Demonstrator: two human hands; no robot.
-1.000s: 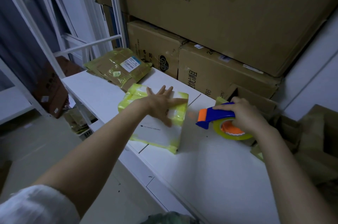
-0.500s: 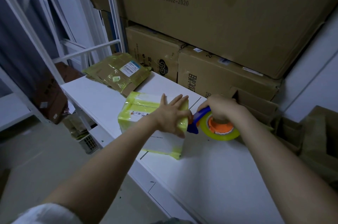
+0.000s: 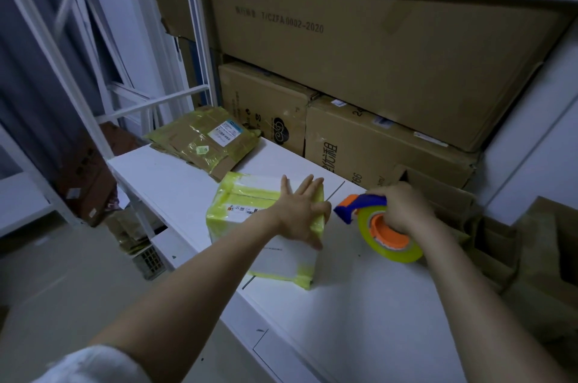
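Note:
A white parcel box [image 3: 281, 260] wrapped with yellow tape stands on the white table [image 3: 359, 314]. My left hand [image 3: 301, 213] lies flat on the box's top right edge, fingers spread and straight. To the right of the box, my right hand [image 3: 403, 209] grips a blue and orange tape dispenser [image 3: 362, 206] carrying a roll of yellow tape [image 3: 391, 245]. The dispenser's blue nose points at the box's right side, a short gap away.
A flat stack of taped brown parcels [image 3: 203, 141] lies at the table's far left corner. Large cardboard cartons [image 3: 375, 63] fill the shelf behind. Folded cardboard [image 3: 500, 251] crowds the right side. White rack posts [image 3: 200, 38] stand at left, with boxes on the floor below.
My right hand first brought the dispenser against the box's right side, then drew it back to the right. My left hand stayed pressing on the box top.

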